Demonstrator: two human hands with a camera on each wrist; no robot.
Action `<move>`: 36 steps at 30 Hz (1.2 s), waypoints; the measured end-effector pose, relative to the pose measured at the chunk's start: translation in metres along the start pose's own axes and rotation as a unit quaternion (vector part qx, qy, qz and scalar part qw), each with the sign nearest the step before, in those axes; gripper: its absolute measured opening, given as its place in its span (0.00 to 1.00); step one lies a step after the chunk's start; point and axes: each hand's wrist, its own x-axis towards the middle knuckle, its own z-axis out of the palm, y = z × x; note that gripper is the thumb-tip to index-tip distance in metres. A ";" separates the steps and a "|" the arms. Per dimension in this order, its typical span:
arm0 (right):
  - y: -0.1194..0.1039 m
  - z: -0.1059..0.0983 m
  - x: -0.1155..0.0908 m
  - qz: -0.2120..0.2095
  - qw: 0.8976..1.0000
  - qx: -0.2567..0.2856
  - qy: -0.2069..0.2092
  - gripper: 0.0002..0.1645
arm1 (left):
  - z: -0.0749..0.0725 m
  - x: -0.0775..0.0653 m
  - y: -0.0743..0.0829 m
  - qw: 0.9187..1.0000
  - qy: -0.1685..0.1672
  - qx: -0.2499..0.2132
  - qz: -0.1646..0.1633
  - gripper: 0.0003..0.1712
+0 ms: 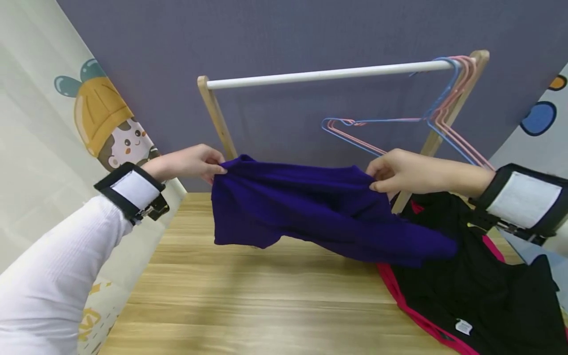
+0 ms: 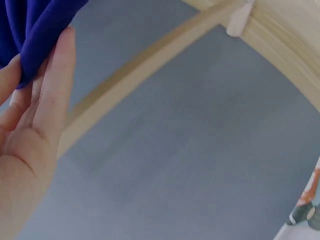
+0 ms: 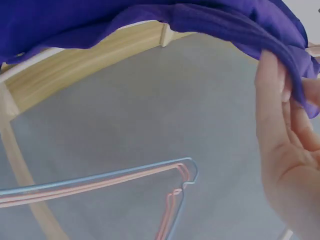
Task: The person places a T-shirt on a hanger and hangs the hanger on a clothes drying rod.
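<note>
A dark blue-purple garment (image 1: pixel 288 197) hangs stretched between both hands above the wooden tabletop, its lower part draping toward the right. My left hand (image 1: pixel 195 161) pinches its upper left corner between thumb and fingers. At the upper right corner, my right hand (image 1: pixel 399 171) pinches the cloth the same way. In the left wrist view the gathered blue cloth (image 2: pixel 37 35) sits between thumb and fingertips. The right wrist view has the garment's edge (image 3: pixel 210 25) running across the top into the right hand (image 3: pixel 290 135). Folds hide what kind of garment it is.
Behind the garment stands a rack with a white rod (image 1: pixel 328 75) and wooden posts. Blue and pink hangers (image 1: pixel 439 116) hang at its right end. A black garment with red trim (image 1: pixel 479 291) lies on the right of the wooden tabletop (image 1: pixel 248 301). A patterned curtain (image 1: pixel 40 162) borders the left.
</note>
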 end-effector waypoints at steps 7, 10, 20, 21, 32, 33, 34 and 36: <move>-0.017 -0.008 0.000 -0.002 0.997 -0.047 0.059 0.09 | -0.016 -0.011 -0.002 0.999 0.017 0.049 -0.004 0.09; -0.020 -0.014 -0.002 -0.002 0.995 -0.056 0.081 0.09 | -0.020 -0.015 0.001 0.998 0.033 0.061 -0.002 0.10; 0.015 -0.002 -0.017 -0.002 0.998 -0.020 0.054 0.09 | 0.004 -0.006 0.004 0.996 0.001 0.059 0.066 0.07; 0.019 0.001 -0.019 -0.004 0.999 -0.014 0.050 0.09 | 0.009 -0.004 0.003 0.995 -0.001 0.059 0.077 0.07; 0.055 0.020 -0.036 -0.009 0.999 0.020 0.045 0.05 | 0.059 0.019 -0.001 0.991 0.053 -0.007 0.124 0.08; 0.058 0.021 -0.038 -0.008 0.999 0.022 0.048 0.06 | 0.062 0.020 -0.001 0.990 0.057 -0.011 0.126 0.08; 0.060 0.022 -0.039 -0.007 0.998 0.023 0.050 0.06 | 0.066 0.021 0.000 0.990 0.058 -0.015 0.128 0.09; 0.064 0.024 -0.042 -0.011 0.998 0.028 0.053 0.07 | 0.071 0.023 0.000 0.989 0.055 -0.020 0.133 0.09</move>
